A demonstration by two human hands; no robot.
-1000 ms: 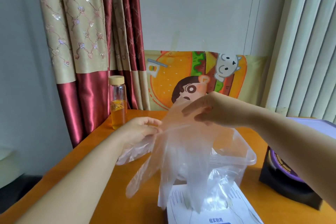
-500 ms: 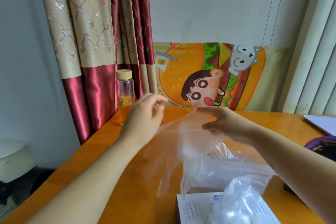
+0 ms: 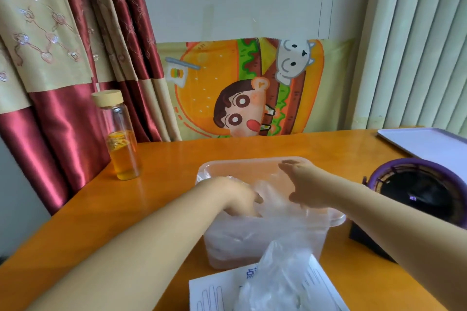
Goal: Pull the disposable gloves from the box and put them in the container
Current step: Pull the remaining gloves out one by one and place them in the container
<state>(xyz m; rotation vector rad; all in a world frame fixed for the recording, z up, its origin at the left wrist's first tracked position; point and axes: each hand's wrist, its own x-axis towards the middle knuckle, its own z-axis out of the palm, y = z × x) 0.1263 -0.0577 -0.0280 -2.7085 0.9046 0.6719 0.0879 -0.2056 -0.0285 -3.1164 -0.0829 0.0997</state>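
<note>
Orange tabletop (image 3: 177, 159) runs back to a cartoon burger poster (image 3: 202, 98) and red-and-beige curtains (image 3: 63, 58), with a glass bottle (image 3: 122, 144) of amber drink standing at the left. Just in front of me the clear container (image 3: 240, 162) holds a heap of crumpled gloves (image 3: 273, 199). My left hand (image 3: 232, 197) dips over its near-left wall, fingers bent down into the plastic; whether they pinch anything I cannot tell. My right hand (image 3: 305, 187) is flat and spread, palm down, over the container's right side. Nearer me sits the glove box (image 3: 214, 293), a loose glove (image 3: 283, 278) puffing out of its top
</note>
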